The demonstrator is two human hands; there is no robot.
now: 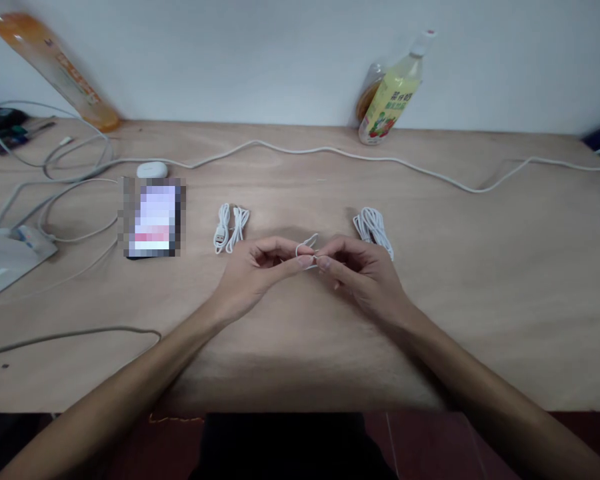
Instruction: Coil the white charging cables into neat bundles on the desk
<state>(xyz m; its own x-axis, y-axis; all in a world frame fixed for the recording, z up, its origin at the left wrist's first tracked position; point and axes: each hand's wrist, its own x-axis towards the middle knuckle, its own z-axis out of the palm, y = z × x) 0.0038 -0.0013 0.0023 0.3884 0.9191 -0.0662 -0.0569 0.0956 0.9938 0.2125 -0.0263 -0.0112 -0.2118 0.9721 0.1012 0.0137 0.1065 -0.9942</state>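
Left hand (257, 267) and right hand (363, 270) both pinch a small white cable (307, 250) over the bench (300, 320), between two cable bundles. Light, floppy; grip near the loop ends.

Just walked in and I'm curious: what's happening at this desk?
A person sits at a wooden desk, both hands together at its middle. The left hand and right hand pinch a small loop of white cable between the fingertips, just above the desk. A bundled cable lies to the left of the hands and another bundle to the right. A phone lies farther left, and a bottle stands by the wall.
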